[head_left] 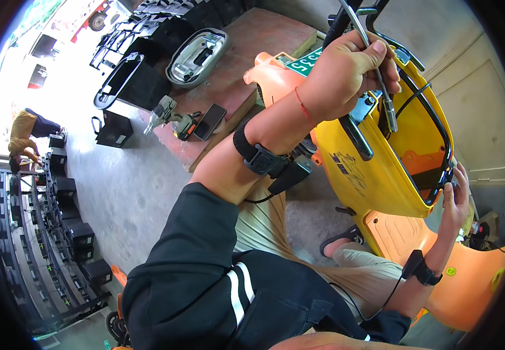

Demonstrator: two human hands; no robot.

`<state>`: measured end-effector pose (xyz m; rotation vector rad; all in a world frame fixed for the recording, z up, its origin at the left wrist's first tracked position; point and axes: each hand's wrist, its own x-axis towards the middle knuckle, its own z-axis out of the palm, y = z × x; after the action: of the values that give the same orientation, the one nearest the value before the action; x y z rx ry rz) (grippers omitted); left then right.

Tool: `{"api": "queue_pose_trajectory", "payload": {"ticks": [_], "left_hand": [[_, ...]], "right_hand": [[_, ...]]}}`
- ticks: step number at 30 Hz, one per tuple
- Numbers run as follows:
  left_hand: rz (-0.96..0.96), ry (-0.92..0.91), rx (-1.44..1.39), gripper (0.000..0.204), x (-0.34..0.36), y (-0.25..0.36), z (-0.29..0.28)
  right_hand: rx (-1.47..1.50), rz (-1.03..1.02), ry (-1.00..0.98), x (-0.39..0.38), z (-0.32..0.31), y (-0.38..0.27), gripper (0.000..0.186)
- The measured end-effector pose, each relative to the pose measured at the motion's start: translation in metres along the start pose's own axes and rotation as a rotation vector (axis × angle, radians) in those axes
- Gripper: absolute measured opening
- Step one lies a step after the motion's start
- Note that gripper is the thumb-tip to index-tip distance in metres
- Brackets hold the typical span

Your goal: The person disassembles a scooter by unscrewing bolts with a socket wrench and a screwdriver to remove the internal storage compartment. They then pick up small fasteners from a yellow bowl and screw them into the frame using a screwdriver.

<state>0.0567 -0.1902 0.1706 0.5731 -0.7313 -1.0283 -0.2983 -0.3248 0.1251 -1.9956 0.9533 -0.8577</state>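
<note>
- Left hand (345,73) is fisted shut round a thin metal rod (375,70); the rod's long axis runs steeply from upper left down to lower right, its tip ending inside the yellow scooter body (369,175).
- Right hand (455,201) lies lower right, fingers curled on the black rim (439,131) of the body; whether they pinch anything, cannot tell.
- Left hand is nearer the rod; the opening lies between the hands.
- Green plate (306,63): rectangular, on the orange fender (273,79), just left of the left hand.
- Drill (162,114) and phone (210,121) lie on the red platform (252,52), well apart.

Bare concrete floor (130,192) lies open leftward; the yellow scooter panel (375,169) and black rack (433,116) block the right.
</note>
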Motion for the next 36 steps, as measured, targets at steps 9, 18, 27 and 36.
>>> {"api": "queue_pose_trajectory", "payload": {"ticks": [9,18,27,36], "left_hand": [[0.1,-0.187,0.315,0.02,-0.003,0.003,-0.009],[-0.023,-0.139,0.027,0.028,0.006,-0.002,-0.008],[-0.02,-0.132,0.024,0.027,0.008,-0.005,-0.003],[0.043,-0.071,-0.02,0.015,0.009,-0.012,0.015]], "right_hand": [[0.065,-0.083,0.156,-0.001,0.0,0.011,0.016],[0.076,-0.085,0.091,0.001,-0.007,0.015,0.028],[0.105,-0.052,0.121,0.004,-0.007,0.013,0.023],[0.146,-0.117,0.148,0.003,-0.015,0.043,0.018]]}}
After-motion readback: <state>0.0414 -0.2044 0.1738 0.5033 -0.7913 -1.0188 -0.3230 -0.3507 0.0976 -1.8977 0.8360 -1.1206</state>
